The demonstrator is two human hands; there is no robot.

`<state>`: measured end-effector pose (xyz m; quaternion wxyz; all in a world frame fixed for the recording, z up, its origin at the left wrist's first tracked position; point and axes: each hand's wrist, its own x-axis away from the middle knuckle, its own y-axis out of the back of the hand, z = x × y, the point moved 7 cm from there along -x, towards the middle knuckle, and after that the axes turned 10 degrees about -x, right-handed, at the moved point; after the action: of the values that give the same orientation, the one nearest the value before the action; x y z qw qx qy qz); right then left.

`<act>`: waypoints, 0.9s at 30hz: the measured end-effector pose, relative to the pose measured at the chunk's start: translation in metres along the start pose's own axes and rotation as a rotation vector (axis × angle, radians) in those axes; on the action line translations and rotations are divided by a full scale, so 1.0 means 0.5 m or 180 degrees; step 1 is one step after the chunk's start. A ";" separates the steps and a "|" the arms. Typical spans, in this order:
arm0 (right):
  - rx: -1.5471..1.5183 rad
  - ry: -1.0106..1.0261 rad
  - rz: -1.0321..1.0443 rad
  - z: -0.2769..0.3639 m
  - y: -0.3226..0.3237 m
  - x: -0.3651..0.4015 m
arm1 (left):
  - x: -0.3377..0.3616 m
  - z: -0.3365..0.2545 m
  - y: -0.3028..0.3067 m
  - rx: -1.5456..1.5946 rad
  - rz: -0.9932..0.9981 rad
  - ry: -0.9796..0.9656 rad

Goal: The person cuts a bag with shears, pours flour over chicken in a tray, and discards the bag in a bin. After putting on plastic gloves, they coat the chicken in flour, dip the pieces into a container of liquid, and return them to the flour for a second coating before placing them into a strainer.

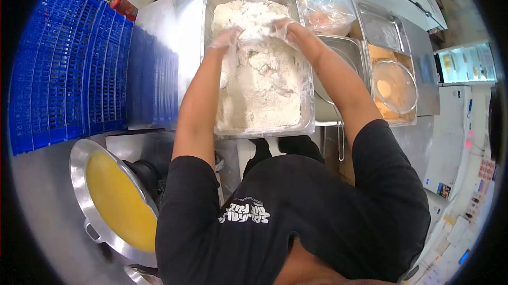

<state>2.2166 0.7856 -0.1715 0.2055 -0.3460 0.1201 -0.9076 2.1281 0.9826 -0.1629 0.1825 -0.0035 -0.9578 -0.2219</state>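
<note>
Two hands in thin, clear plastic gloves reach into one deep, rectangular metal tray (307,113) of pale flour (264,107) on a shiny steel table (177,12). The flour is inside the tray, directly in front of a person in a black T-shirt (301,200) with white lettering. Its surface is powdery and uneven, with soft clumps and hollows. The left hand (227,38) is in the far half, towards the tray's left side; the right hand (284,28) is there too, nearer the right side. Flour hides the fingers of both, so I cannot tell whether either grip is spread or pressed together.

Right of the tray are one crinkled, see-through plastic bag (325,10) with pale and pinkish contents, one smooth rectangular metal pan (380,24), and one round, thin-rimmed sieve (394,86) over something orange-tan. One looped wire handle (341,137) hangs nearer the person.

At left stand at least two blue plastic crates (63,62), latticed with slots, and beyond them one red fire extinguisher (123,7). Lower left, one wide, round metal bowl (79,179) holds smooth yellow liquid (116,195).
</note>
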 end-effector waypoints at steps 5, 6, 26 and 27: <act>0.4283 0.1156 0.1024 -0.038 -0.003 -0.085 | 0.038 -0.018 0.013 0.0438 -0.0141 0.0446; 0.5829 0.1340 0.1251 -0.057 -0.019 -0.076 | 0.004 0.005 0.005 -0.0922 0.0479 -0.0096; 0.0988 0.0233 0.0155 -0.008 -0.064 0.101 | 0.076 -0.109 -0.073 0.2372 0.0454 0.0622; 0.0823 0.0294 0.0214 0.011 -0.070 0.101 | 0.081 -0.111 -0.053 0.1713 0.0464 0.0535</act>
<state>2.1760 0.7931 -0.1254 0.2729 -0.2702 0.0230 -0.9230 2.1072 0.9318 -0.1135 0.2711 -0.0053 -0.9610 0.0544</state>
